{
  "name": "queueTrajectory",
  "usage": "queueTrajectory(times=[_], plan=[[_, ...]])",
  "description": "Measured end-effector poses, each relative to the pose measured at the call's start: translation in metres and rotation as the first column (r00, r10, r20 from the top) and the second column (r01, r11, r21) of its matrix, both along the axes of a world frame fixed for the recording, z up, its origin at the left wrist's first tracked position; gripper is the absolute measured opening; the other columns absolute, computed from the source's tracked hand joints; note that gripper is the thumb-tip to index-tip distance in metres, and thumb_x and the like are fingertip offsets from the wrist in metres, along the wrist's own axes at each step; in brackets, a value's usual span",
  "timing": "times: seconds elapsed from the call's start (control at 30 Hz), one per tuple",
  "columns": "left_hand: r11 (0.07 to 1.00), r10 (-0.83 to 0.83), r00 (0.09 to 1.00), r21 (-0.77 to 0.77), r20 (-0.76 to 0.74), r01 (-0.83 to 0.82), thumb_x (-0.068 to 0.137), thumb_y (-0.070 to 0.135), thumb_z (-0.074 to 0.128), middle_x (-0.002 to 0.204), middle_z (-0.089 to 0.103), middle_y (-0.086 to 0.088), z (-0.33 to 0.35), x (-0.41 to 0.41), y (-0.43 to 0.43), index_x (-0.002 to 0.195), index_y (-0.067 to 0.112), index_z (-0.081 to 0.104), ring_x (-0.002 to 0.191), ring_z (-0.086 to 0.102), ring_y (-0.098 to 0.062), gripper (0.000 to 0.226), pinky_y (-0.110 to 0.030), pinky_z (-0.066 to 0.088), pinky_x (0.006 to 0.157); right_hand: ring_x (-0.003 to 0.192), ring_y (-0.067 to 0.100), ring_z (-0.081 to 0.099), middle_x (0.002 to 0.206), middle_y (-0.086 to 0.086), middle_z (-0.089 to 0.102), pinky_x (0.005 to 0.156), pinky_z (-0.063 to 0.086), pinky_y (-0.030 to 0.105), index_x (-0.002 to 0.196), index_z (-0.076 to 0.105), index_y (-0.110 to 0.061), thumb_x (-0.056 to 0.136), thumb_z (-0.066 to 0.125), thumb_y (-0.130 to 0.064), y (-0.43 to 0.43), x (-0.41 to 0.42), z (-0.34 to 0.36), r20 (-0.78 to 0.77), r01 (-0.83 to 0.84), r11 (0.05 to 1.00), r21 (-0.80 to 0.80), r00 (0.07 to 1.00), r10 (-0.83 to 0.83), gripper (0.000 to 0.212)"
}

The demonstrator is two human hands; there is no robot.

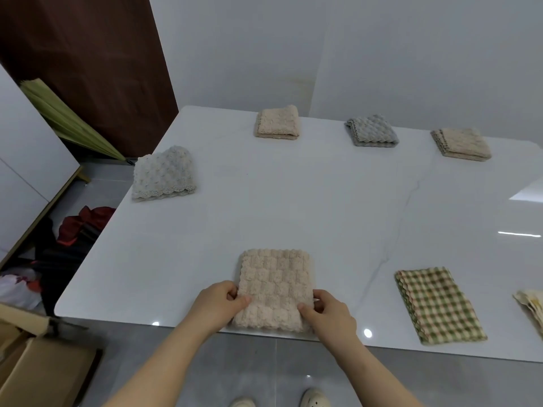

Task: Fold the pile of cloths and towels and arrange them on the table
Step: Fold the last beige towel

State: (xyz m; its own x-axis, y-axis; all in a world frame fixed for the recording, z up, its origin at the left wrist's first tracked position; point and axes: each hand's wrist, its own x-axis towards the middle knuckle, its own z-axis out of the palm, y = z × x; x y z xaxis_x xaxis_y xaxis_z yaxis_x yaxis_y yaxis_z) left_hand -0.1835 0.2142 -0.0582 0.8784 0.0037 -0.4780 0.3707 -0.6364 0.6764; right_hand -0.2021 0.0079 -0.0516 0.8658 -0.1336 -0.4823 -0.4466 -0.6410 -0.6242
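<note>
A beige, bumpy towel, folded into a narrow rectangle, lies at the front edge of the white table. My left hand pinches its near left edge, thumb on top. On the near right edge, my right hand pinches it the same way. Other folded cloths lie spread over the table: a pale grey one at the left edge, a beige one, a grey one and a tan one along the back, and a green checked one at the front right.
A cream cloth is cut off by the right edge of the view. Cardboard boxes stand on the floor at the lower left, with red and dark clothes behind them. A dark wooden door stands at the back left.
</note>
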Motion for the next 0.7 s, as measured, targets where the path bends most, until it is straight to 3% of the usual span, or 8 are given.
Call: queueTrajectory(times=[0.07,0.17,0.23,0.37,0.47,0.57,0.7], plan=[[0.998,0.037,0.999,-0.056,0.000,-0.037,0.086,0.036,0.060,0.084,0.057,0.001,0.002,-0.001,0.001,0.097,0.023,0.050,0.078,0.055,-0.012,0.019,-0.027,0.046,0.075,0.100,0.016,0.058,0.096,-0.010,0.065,0.093,0.043,0.035,0.118,0.052,-0.029,0.086,0.057,-0.038,0.000,-0.002,0.001,0.004,0.003,1.000,0.020,1.000,-0.003,0.034],[0.983,0.029,0.999,-0.183,0.014,-0.026,0.085,0.035,0.062,0.095,0.057,0.002,0.004,-0.006,0.002,0.120,0.046,0.026,0.084,0.058,-0.011,0.052,-0.022,0.046,0.074,0.093,0.012,0.059,0.096,-0.013,0.060,0.093,0.044,0.037,0.121,0.036,-0.038,0.081,0.064,-0.037,0.001,-0.007,0.004,0.058,0.024,0.994,0.105,0.998,-0.030,0.049],[0.978,-0.059,0.996,-0.197,0.069,0.072,0.085,0.028,0.063,0.106,0.052,0.008,0.005,-0.011,0.004,0.125,0.053,0.019,0.083,0.055,-0.005,0.065,-0.015,0.043,0.074,0.087,0.008,0.058,0.099,-0.019,0.055,0.092,0.045,0.037,0.110,0.032,-0.051,0.074,0.068,-0.041,0.002,-0.012,0.005,0.107,-0.009,0.989,0.145,0.994,-0.007,0.052],[0.969,-0.229,0.969,-0.071,0.090,0.236,0.089,0.023,0.058,0.112,0.043,0.007,0.002,-0.014,0.007,0.130,0.045,0.033,0.084,0.046,0.001,0.053,-0.007,0.037,0.077,0.079,-0.002,0.050,0.106,-0.029,0.047,0.094,0.040,0.032,0.101,0.034,-0.056,0.078,0.065,-0.041,0.004,-0.017,0.006,0.150,-0.188,0.981,0.043,0.972,0.179,0.041],[0.974,-0.214,0.974,-0.061,0.073,0.218,0.090,0.020,0.057,0.111,0.042,0.008,0.001,-0.014,0.007,0.132,0.040,0.038,0.086,0.045,0.003,0.050,-0.006,0.035,0.075,0.080,-0.004,0.048,0.117,-0.022,0.047,0.096,0.037,0.031,0.109,0.043,-0.050,0.083,0.061,-0.037,0.002,-0.015,0.005,0.142,-0.219,0.976,0.015,0.966,0.214,0.034],[0.982,-0.175,0.982,-0.065,0.070,0.179,0.089,0.016,0.058,0.107,0.044,0.008,-0.001,-0.015,0.006,0.133,0.035,0.040,0.081,0.045,0.002,0.051,-0.008,0.036,0.073,0.085,0.003,0.049,0.108,-0.017,0.051,0.096,0.036,0.031,0.119,0.046,-0.042,0.083,0.060,-0.037,0.001,-0.014,0.005,0.105,-0.213,0.977,0.003,0.972,0.212,0.039],[0.988,-0.128,0.989,-0.081,0.074,0.134,0.087,0.012,0.059,0.099,0.044,0.012,-0.003,-0.016,0.006,0.131,0.033,0.044,0.075,0.046,0.001,0.051,-0.008,0.038,0.070,0.092,0.008,0.053,0.100,-0.015,0.056,0.097,0.036,0.031,0.114,0.047,-0.044,0.081,0.062,-0.038,0.001,-0.014,0.004,0.075,-0.200,0.980,0.005,0.977,0.199,0.036]])
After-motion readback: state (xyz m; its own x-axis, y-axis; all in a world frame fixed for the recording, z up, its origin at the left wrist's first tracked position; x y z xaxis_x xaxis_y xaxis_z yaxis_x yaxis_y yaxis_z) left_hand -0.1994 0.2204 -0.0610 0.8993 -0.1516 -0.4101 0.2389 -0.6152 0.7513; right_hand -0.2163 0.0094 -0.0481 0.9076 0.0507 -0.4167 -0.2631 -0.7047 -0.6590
